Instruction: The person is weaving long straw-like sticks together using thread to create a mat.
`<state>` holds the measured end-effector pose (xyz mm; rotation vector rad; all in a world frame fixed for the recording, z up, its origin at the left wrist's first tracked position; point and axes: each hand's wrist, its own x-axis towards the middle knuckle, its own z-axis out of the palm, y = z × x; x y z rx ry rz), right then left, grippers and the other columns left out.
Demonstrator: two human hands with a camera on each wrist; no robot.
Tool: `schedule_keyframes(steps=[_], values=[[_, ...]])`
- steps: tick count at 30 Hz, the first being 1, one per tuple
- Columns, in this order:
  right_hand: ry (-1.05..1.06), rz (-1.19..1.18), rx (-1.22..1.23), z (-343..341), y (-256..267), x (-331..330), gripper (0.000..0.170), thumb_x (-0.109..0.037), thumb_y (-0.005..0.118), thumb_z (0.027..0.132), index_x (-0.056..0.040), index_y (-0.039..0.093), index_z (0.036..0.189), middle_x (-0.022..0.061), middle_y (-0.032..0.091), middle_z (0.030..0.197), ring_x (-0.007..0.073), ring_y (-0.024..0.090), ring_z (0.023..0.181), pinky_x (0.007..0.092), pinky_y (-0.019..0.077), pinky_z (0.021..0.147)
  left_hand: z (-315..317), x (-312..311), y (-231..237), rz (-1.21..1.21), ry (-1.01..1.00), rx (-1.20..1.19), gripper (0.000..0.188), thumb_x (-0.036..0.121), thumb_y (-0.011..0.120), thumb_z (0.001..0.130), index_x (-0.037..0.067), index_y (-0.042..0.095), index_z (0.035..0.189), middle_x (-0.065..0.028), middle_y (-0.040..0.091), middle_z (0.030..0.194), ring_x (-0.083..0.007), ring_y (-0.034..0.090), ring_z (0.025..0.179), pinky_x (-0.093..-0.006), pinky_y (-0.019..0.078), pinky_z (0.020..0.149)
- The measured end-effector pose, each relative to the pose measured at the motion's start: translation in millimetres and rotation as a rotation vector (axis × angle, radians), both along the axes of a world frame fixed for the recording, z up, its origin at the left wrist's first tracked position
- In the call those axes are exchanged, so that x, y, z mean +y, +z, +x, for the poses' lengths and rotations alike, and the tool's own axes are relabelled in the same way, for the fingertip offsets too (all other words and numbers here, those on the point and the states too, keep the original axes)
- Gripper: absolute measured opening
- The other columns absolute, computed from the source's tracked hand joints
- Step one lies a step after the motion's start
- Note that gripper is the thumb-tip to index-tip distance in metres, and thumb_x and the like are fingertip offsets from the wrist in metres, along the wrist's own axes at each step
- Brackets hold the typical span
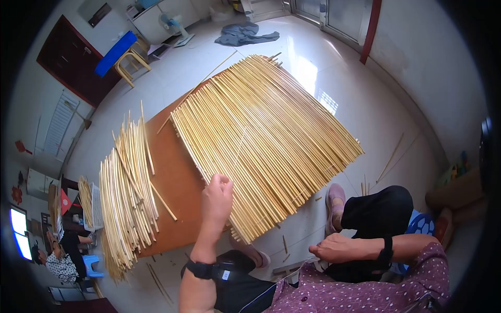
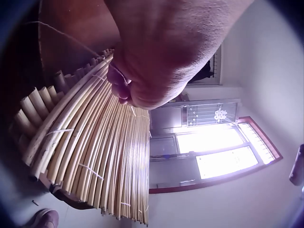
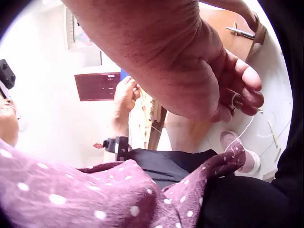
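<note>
A mat of thin straw-coloured sticks, tied with white string, lies over the brown table. Above its near left edge, the left hand has its fingers curled together. In the left wrist view that hand pinches a thin string over the stick ends. Near the lap is the right hand, away from the mat. The right wrist view has the right hand with curled fingers round a white string, which trails below them. Part of the string's path is hidden.
Loose sticks are heaped on the table's left side. More sticks lie on the floor at right. A blue-topped stand, a fan and dark cloth are farther back. Another person sits at far left.
</note>
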<state>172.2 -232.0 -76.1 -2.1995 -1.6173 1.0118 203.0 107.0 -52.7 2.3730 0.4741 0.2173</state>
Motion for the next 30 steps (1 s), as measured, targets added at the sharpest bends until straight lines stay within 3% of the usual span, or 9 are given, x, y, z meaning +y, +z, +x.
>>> schedule_keyframes(steps=[1, 5, 7, 14, 16, 17, 21, 27, 30], values=[[0.026, 0.059, -0.030, -2.5, -9.7, 1.2, 0.009, -0.008, 0.051, 0.084, 0.0009, 0.053, 0.087, 0.0113, 0.063, 0.068, 0.0323, 0.066, 0.063, 0.0417, 0.0498, 0.049, -4.4, -1.7, -2.4, 0.059, -0.044, -0.066, 0.013, 0.012, 0.058, 0.087, 0.000, 0.061, 0.088, -0.0073, 0.062, 0.059, -0.0143, 0.060, 0.054, -0.0303, 0.0466, 0.053], [0.041, 0.148, -0.135, -20.9, -45.4, -0.8, 0.010, -0.009, 0.053, 0.082, -0.0004, 0.057, 0.086, 0.0112, 0.062, 0.064, 0.0310, 0.066, 0.063, 0.0405, 0.0509, 0.049, -17.4, -16.9, 6.6, 0.047, -0.094, 0.025, 0.014, 0.012, 0.058, 0.087, -0.001, 0.062, 0.085, -0.0079, 0.063, 0.060, -0.0139, 0.062, 0.055, -0.0296, 0.0473, 0.054], [0.052, 0.112, -0.193, -19.5, -56.8, -4.4, 0.009, -0.009, 0.055, 0.079, -0.0017, 0.061, 0.077, 0.0122, 0.063, 0.065, 0.0296, 0.067, 0.062, 0.0393, 0.0519, 0.050, -21.1, -18.0, 8.6, 0.089, -0.099, 0.037, 0.014, 0.013, 0.060, 0.086, 0.000, 0.063, 0.082, -0.0097, 0.063, 0.062, -0.0167, 0.063, 0.057, -0.0307, 0.0484, 0.055], [0.195, -0.133, -0.150, -22.1, -74.0, -10.9, 0.012, -0.010, 0.053, 0.082, -0.0025, 0.062, 0.082, 0.0141, 0.065, 0.075, 0.0315, 0.068, 0.071, 0.0409, 0.0535, 0.055, -47.3, -16.0, 4.9, 0.156, -0.115, 0.032, 0.014, 0.014, 0.062, 0.083, 0.000, 0.063, 0.082, -0.0130, 0.062, 0.063, -0.0231, 0.063, 0.058, -0.0342, 0.0492, 0.057], [0.164, -0.068, -0.144, -18.3, -82.8, -7.1, 0.012, -0.011, 0.052, 0.082, -0.0044, 0.062, 0.083, 0.0122, 0.065, 0.075, 0.0309, 0.068, 0.071, 0.0412, 0.0532, 0.056, -49.8, -14.9, 16.3, 0.071, -0.105, 0.078, 0.012, 0.014, 0.061, 0.083, 0.002, 0.062, 0.083, -0.0190, 0.063, 0.071, -0.0363, 0.064, 0.069, -0.0422, 0.0503, 0.063], [0.116, 0.053, -0.145, -22.6, -92.6, -12.7, 0.012, -0.011, 0.052, 0.081, -0.0056, 0.063, 0.083, 0.0109, 0.065, 0.075, 0.0304, 0.068, 0.072, 0.0410, 0.0528, 0.056, -62.8, -10.4, 9.9, 0.039, -0.107, 0.025, 0.012, 0.011, 0.062, 0.084, 0.000, 0.062, 0.080, -0.0074, 0.061, 0.060, -0.0130, 0.059, 0.053, -0.0282, 0.0460, 0.052], [0.122, 0.042, -0.076, -27.9, -100.5, -6.2, 0.011, -0.011, 0.053, 0.081, -0.0047, 0.062, 0.083, 0.0101, 0.064, 0.074, 0.0317, 0.067, 0.074, 0.0395, 0.0528, 0.059, -87.6, -9.4, 15.3, -0.289, 0.004, 0.159, 0.011, 0.012, 0.059, 0.089, 0.002, 0.061, 0.085, -0.0004, 0.060, 0.061, -0.0029, 0.048, 0.046, -0.0195, 0.0357, 0.043], [0.114, 0.048, 0.043, -39.5, -121.3, 9.2, 0.013, -0.010, 0.054, 0.079, -0.0061, 0.065, 0.084, 0.0139, 0.064, 0.084, 0.0338, 0.066, 0.083, 0.0425, 0.0537, 0.069, -113.5, -23.0, 8.7, -0.625, 0.094, 0.233, 0.012, 0.013, 0.058, 0.090, 0.001, 0.060, 0.086, -0.0024, 0.061, 0.062, -0.0038, 0.047, 0.045, -0.0173, 0.0362, 0.042], [0.116, -0.009, 0.045, -35.9, -119.5, 16.8, 0.009, -0.011, 0.057, 0.078, -0.0046, 0.062, 0.083, 0.0163, 0.060, 0.091, 0.0348, 0.065, 0.082, 0.0444, 0.0527, 0.069, -115.9, -24.9, 1.4, -0.606, 0.076, 0.260, 0.013, 0.013, 0.060, 0.090, 0.001, 0.060, 0.086, -0.0035, 0.061, 0.063, -0.0041, 0.049, 0.045, -0.0173, 0.0369, 0.042]])
